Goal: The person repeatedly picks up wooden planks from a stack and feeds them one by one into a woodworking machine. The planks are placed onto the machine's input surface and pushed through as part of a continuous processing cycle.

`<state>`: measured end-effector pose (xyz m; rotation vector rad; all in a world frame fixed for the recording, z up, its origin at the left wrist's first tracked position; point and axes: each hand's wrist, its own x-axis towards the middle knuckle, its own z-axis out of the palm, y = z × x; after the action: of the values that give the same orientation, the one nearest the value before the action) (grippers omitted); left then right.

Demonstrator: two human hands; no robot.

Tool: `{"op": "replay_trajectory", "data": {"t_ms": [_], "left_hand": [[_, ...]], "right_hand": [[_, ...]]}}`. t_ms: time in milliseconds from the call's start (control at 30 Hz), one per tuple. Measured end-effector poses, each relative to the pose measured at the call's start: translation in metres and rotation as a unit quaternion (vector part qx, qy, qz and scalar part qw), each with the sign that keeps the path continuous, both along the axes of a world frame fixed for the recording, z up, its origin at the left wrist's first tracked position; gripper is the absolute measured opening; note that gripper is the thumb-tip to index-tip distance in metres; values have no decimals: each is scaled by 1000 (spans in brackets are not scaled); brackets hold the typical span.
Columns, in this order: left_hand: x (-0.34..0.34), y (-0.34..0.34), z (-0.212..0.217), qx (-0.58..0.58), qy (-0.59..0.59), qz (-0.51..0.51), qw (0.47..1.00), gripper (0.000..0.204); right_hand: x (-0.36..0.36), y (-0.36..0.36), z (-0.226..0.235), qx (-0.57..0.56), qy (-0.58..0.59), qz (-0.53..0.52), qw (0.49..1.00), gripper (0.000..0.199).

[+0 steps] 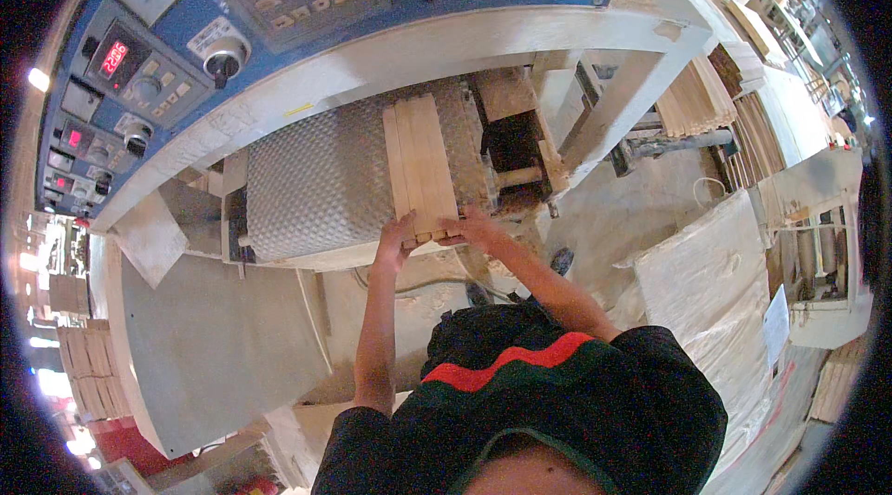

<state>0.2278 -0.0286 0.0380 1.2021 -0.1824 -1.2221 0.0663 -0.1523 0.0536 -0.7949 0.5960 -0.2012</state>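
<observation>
Several pale wooden strips (pixel 420 161) lie side by side as a narrow bundle on a grey textured conveyor belt (pixel 316 179), their length running away from me under the machine. At the near end, my left hand (pixel 398 237) grips the bundle's left side. From the opposite side my right hand (pixel 472 228) closes on the same end, its fingers against the right edge. The near ends sit about level with the belt's front edge. Parts of the fingers are hidden by the wood or too small to make out.
Above the belt is a blue control panel (pixel 265 31) with knobs and red displays, over a pale metal frame beam (pixel 390 58). A grey flat surface (pixel 223 337) stands at left. Stacked wood strips (pixel 692 100) and a long pale covered stack (pixel 697 300) are at right.
</observation>
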Motion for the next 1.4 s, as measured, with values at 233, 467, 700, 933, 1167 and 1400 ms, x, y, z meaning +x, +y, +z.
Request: {"op": "replay_trajectory", "data": {"t_ms": [233, 467, 700, 933, 1167, 1400], "left_hand": [[8, -4, 1, 21, -93, 33, 995, 31], [26, 11, -8, 37, -79, 19, 996, 33], [19, -7, -6, -45, 144, 140, 979, 53], [-28, -23, -3, -59, 212, 144, 965, 61], [-93, -20, -31, 92, 60, -4, 994, 40], [-190, -106, -17, 206, -76, -387, 896, 43]], "right_hand": [[20, -6, 14, -91, -5, 52, 995, 38], [37, 3, -20, -132, 13, 26, 991, 41], [48, -11, -56, 113, -99, -13, 989, 39], [16, -30, -88, -695, -155, 14, 702, 33], [-80, -40, -70, -226, 121, 203, 945, 30], [-274, -138, -98, -235, 121, 181, 947, 39]]}}
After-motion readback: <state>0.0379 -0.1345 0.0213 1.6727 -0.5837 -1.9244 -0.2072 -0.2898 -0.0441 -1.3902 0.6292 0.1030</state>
